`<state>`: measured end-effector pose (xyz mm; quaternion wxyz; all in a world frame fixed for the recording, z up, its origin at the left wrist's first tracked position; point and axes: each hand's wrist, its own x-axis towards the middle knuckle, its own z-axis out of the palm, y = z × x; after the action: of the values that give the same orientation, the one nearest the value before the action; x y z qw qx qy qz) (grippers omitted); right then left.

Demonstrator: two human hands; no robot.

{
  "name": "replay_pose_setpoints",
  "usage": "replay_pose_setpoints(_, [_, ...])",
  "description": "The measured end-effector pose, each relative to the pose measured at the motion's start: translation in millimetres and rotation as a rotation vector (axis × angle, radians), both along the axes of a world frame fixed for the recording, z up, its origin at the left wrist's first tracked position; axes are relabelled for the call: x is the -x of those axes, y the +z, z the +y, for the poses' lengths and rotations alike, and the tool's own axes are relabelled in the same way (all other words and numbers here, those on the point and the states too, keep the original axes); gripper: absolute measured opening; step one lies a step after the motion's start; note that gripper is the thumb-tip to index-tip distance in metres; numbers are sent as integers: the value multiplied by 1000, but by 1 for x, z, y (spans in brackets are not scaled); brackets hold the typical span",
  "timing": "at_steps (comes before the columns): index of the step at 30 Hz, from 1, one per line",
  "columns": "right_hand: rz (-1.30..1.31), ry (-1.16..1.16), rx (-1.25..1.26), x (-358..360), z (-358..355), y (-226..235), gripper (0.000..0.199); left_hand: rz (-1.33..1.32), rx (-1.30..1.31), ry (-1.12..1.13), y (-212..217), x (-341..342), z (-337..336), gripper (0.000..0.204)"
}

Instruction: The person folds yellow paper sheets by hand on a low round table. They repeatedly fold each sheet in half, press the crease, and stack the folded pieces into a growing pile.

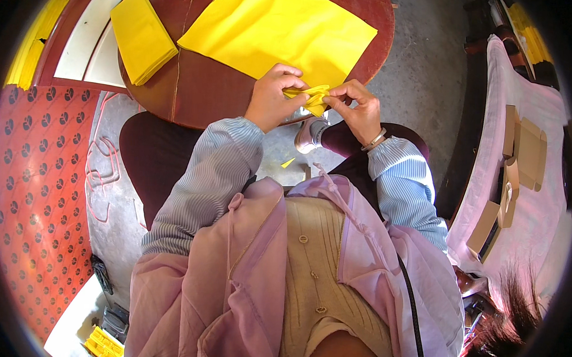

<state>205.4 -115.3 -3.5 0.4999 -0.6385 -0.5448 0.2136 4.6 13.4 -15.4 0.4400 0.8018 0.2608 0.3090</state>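
A large yellow sheet [274, 31], like paper or thin cloth, lies on the round reddish-brown table [213, 86], one corner reaching over the near edge. Both my hands work at that corner, where the yellow material is gathered into small folds [318, 97]. My left hand [277, 94] pinches the folds from the left with thumb and fingers. From the right, my right hand [358, 110] grips the same folds between thumb and forefinger; a bracelet circles that wrist. How the layers lie between my fingertips is partly hidden.
A folded yellow stack [141, 39] sits at the table's left. Open cardboard boxes [527, 148] rest on a pink cloth [469, 191] at the right. A red patterned sheet [41, 199] stands on the left, near a pinkish cord [97, 179] on the floor. A yellow scrap [288, 162] lies below my hands.
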Motion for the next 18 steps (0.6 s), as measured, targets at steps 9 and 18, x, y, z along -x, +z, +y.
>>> replay_pose_setpoints(9, [-79,21,-22,2,-4,5,23,44,117,91,1,-5,-2,17])
replay_pose_setpoints(18, [-62,-8,53,0,-4,5,16,9,62,-18,-2,2,8,19])
